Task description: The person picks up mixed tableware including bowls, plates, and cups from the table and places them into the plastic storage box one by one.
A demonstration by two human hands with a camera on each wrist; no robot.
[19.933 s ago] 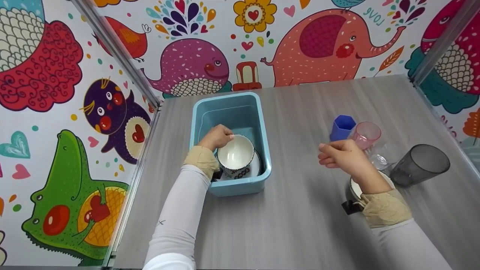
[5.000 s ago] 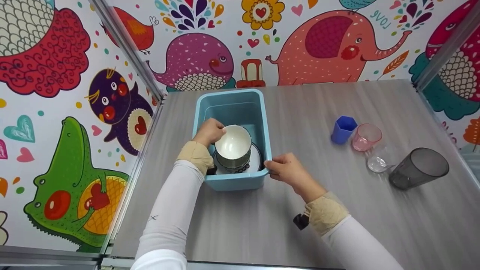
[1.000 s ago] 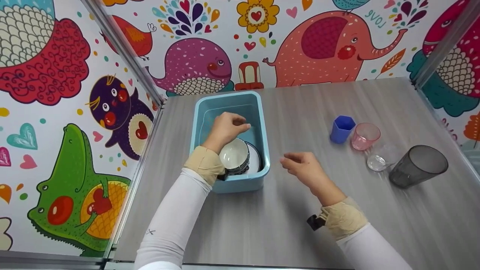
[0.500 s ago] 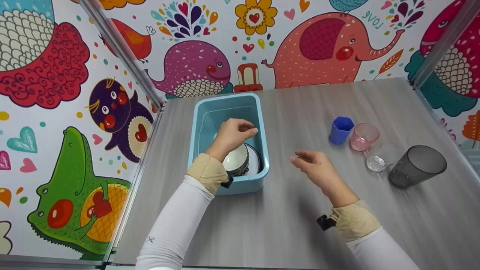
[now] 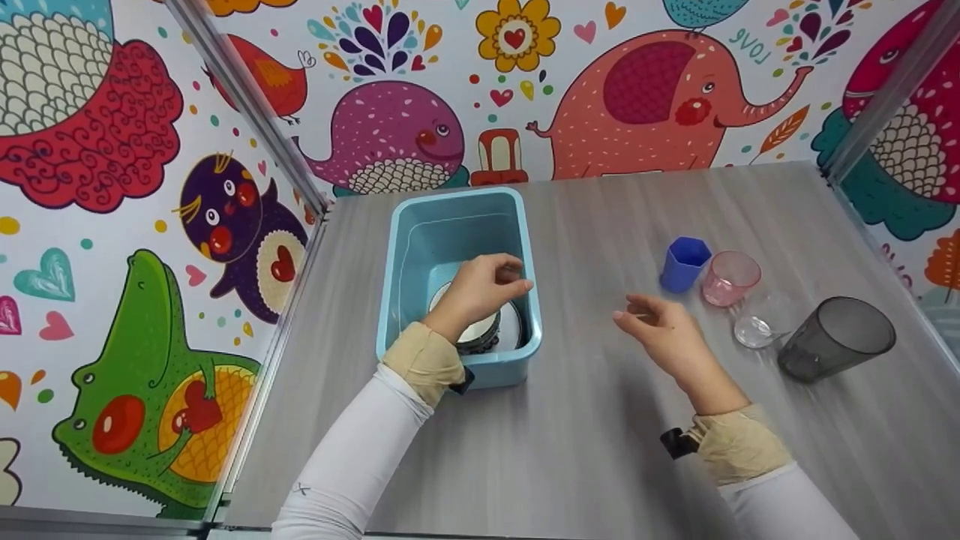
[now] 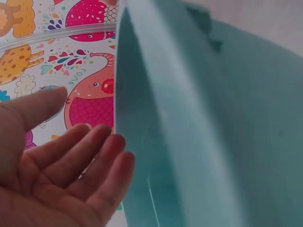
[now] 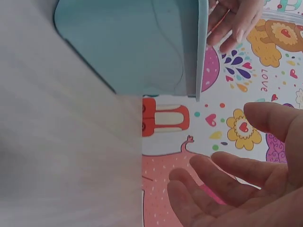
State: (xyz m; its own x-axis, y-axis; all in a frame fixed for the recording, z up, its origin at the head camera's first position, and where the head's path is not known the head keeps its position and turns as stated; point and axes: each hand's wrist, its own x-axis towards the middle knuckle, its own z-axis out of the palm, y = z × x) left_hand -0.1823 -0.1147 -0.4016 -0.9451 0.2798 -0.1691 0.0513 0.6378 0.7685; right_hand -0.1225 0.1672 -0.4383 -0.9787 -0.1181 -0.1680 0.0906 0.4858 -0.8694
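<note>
My left hand (image 5: 480, 294) hovers over the light blue plastic tub (image 5: 385, 315), fingers loosely bent and nothing between them. Beneath it, partly covered by the hand, stacked bowls (image 5: 484, 334) with a white inside sit on a dark-rimmed white plate (image 5: 511, 326) in the tub's near end. In the left wrist view the tub's wall rises beside the relaxed left fingers (image 6: 111, 156). My right hand (image 5: 667, 337) hangs above the table to the right of the tub, holding nothing. Closest to it are a blue hexagonal cup (image 5: 684, 266) and a pink clear cup (image 5: 730, 279).
Right of the pink cup a clear glass (image 5: 756, 328) lies next to a tall dark grey tumbler (image 5: 834, 341). The wood-grain table (image 5: 592, 225) meets cartoon-printed walls (image 5: 502, 90) at the back and sides, with metal frame posts (image 5: 247, 105) at the corners.
Since 5 seconds ago the left hand has let go of the top bowl and lifted off it, drifting right. The right hand has released the tub's rim and moved right towards the cups.
</note>
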